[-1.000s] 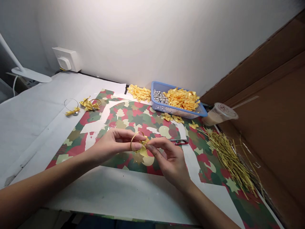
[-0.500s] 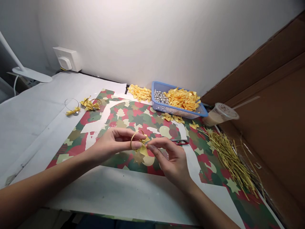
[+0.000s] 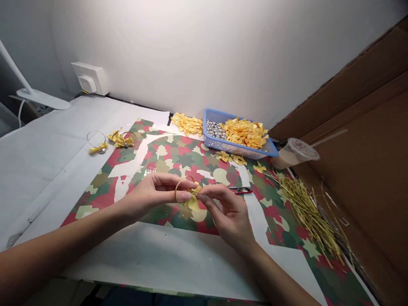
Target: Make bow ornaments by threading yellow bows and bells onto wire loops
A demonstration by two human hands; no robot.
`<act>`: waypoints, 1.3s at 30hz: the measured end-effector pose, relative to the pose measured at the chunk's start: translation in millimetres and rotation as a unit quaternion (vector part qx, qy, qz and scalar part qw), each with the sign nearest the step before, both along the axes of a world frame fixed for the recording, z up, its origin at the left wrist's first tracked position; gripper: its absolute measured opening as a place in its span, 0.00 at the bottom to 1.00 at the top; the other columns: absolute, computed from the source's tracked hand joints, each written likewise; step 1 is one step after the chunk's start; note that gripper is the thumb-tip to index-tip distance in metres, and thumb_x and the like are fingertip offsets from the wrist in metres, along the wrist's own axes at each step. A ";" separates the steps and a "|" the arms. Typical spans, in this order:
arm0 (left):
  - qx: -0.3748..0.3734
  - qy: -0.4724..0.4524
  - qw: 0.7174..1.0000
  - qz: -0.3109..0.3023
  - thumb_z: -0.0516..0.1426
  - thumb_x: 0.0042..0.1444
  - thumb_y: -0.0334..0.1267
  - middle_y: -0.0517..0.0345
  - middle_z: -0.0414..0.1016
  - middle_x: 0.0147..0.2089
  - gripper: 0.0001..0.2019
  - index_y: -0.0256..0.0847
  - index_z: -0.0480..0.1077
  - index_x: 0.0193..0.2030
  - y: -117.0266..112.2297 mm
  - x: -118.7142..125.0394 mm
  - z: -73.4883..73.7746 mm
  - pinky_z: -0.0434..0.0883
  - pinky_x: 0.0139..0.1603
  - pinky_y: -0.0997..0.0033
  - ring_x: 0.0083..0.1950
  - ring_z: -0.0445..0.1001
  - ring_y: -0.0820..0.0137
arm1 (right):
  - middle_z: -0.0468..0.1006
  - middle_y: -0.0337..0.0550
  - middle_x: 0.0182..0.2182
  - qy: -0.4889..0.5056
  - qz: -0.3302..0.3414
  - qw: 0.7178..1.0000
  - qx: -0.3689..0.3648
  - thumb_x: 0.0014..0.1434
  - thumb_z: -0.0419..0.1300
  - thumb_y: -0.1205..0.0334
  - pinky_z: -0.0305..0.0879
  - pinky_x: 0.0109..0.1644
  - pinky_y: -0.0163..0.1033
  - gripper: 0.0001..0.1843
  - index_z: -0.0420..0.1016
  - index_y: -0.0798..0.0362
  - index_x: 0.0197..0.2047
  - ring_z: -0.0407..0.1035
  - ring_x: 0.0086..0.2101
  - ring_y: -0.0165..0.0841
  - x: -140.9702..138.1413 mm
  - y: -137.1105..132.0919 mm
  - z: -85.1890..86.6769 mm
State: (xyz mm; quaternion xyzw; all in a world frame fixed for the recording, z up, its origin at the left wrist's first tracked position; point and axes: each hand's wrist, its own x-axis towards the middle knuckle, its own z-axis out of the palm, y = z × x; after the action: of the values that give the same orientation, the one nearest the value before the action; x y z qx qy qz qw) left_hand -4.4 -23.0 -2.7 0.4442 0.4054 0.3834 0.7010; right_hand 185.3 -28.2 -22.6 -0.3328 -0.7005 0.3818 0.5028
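Note:
My left hand (image 3: 159,191) is closed, thumb and fingers pinching a yellow ribbon bow (image 3: 193,203) above the patterned sheet. A thin gold loop (image 3: 176,191) curves around the left fingertips beside the bow. My right hand (image 3: 228,212) pinches right at the bow's right side; what sits between its fingertips is too small to make out. At the left lie finished-looking pieces: a yellow bow with a wire loop and a silver bell (image 3: 102,150), and more bows with gold loops (image 3: 121,138).
A blue basket (image 3: 208,142) holds silver bells and yellow bows. More bows (image 3: 188,124) are piled beside it. A bundle of gold ties (image 3: 306,212) lies at right, near a plastic cup (image 3: 295,153) and cardboard (image 3: 366,140). Red-handled scissors or tweezers (image 3: 241,190) lie behind my right hand.
The bow has turned slightly between my fingers, and its lower tail now hangs more to the right. Both hands stay in nearly the same place.

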 end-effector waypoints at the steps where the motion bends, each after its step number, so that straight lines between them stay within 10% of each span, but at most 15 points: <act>1: -0.002 -0.001 1.000 0.001 0.68 0.42 0.38 0.57 0.81 0.37 0.10 0.45 0.80 0.35 0.0 0.2 -0.3 0.72 0.41 0.75 0.38 0.76 0.72 | 0.79 0.35 0.30 0.000 0.001 1.000 0.001 0.59 0.58 0.70 0.72 0.36 0.33 0.07 0.74 0.48 0.35 0.75 0.32 0.29 0.1 0.1 -0.4; 39: -0.004 0.014 1.000 0.013 0.67 0.42 0.36 0.57 0.79 0.33 0.06 0.42 0.80 0.30 -0.4 3.9 -0.3 0.70 0.36 0.74 0.34 0.73 0.72 | 0.78 0.37 0.28 -0.031 -0.032 0.999 0.031 0.60 0.57 0.68 0.68 0.30 0.35 0.06 0.73 0.49 0.35 0.71 0.27 0.30 -1.4 -2.0 -5.7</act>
State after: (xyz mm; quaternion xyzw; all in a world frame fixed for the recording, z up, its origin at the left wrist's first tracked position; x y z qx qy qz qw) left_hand -0.6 -23.4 -2.9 0.4412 0.4225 0.3841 0.6923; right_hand 183.9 -30.1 -28.3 -0.3511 -0.7159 0.3336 0.5030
